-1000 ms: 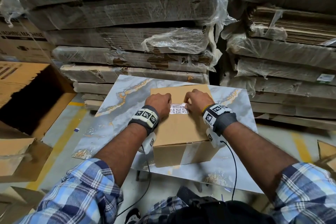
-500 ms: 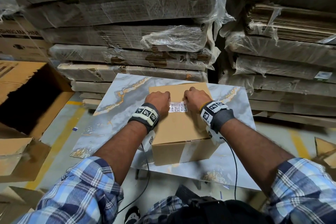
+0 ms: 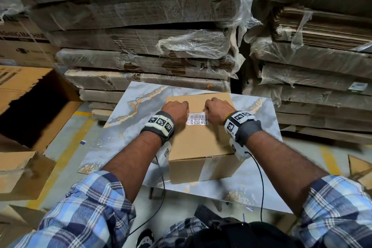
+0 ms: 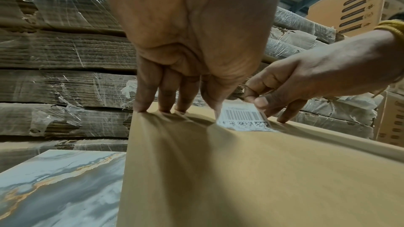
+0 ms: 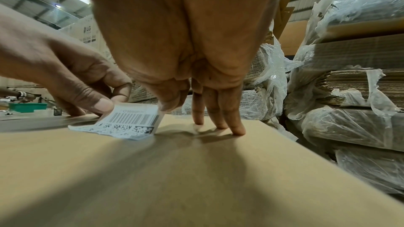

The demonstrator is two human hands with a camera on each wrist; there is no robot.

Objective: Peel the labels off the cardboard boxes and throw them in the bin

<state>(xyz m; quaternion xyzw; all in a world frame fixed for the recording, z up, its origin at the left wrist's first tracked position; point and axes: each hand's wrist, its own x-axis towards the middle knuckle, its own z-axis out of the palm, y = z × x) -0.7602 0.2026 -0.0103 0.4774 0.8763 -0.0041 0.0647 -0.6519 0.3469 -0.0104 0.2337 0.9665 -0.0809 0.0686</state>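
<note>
Here, both hands peel a barcode label off a cardboard box.

The closed brown box sits on a marbled grey slab; its contents are hidden. The white paper label curls up at its far edge, near edge still stuck. The left hand and right hand each pinch a far corner, other fingertips pressing smooth cardboard. Shrink-wrapped flattened cartons stand stacked behind.

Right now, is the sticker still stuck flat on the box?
No: the label's far edge curls up off the box, pinched by both hands.
</note>
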